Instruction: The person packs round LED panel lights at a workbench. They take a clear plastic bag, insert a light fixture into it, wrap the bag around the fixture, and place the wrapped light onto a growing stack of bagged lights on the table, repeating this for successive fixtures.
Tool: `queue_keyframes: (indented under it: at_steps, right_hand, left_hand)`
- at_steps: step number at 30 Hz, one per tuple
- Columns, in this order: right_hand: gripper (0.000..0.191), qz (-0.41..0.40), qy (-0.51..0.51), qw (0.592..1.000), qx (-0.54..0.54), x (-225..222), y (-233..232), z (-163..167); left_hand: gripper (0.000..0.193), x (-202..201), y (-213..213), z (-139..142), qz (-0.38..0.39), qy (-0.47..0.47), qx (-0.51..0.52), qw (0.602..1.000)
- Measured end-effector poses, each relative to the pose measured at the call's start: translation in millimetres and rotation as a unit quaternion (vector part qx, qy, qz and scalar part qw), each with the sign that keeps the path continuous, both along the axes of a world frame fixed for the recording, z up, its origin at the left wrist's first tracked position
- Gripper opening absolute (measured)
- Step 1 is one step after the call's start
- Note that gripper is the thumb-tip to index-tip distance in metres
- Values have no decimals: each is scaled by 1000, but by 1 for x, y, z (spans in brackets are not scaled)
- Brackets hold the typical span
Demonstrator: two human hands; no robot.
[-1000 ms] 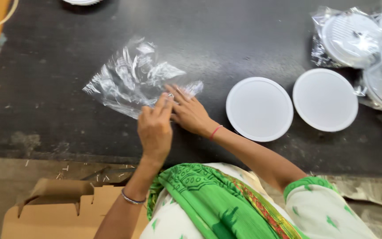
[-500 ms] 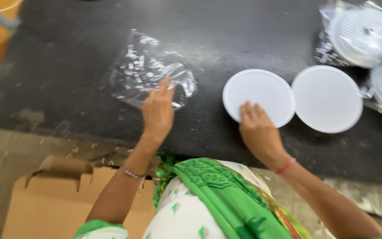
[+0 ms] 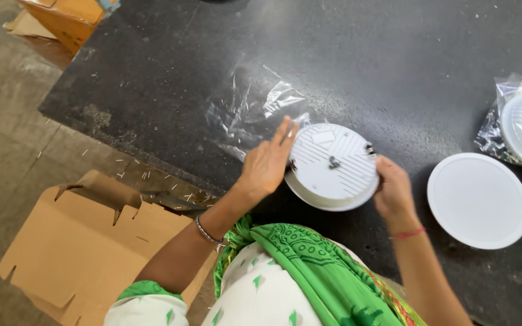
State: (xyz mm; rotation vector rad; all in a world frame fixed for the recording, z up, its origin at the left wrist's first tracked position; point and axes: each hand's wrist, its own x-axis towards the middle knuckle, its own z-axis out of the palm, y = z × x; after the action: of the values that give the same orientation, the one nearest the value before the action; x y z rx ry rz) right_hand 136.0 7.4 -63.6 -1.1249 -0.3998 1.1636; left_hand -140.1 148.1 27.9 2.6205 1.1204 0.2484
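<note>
Both hands, left hand (image 3: 265, 166) and right hand (image 3: 393, 190), clasped the round white lamp (image 3: 332, 167) just beside the clear bag (image 3: 255, 108); the bag looked slippery and might slide away

A single head-worn camera looks steeply down from close above the wearer's own chest and arms onto the near edge of a black table (image 3: 152, 78), with floor (image 3: 7, 133) and a cardboard box (image 3: 92, 241) at frame left.
</note>
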Motion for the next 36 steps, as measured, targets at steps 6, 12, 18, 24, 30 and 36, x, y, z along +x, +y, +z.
queue_keyframes:
  at_steps: [6,12,18,24,30,36]
  right_hand:
    - [30,28,49,998,-5,-55,19,-13]
    - [35,64,59,996,-1,-93,4,-6]
    - [37,-16,44,999,-2,-99,-39,13]
    - [33,-48,25,999,0,-107,-66,13]
    - [18,-177,100,979,14,-105,-52,1]
    - [32,-136,94,986,-33,-114,-36,1]
  left_hand:
    - [81,2,-4,-19,-30,23,-107,994]
    - [86,21,-14,-55,-106,-20,-154,982]
    - [85,40,-42,-29,-189,-52,-203,959]
    - [79,58,-56,16,-257,-108,-217,936]
    - [84,25,-85,32,-327,-60,-256,908]
    - [87,-46,-50,30,-354,-181,-285,872]
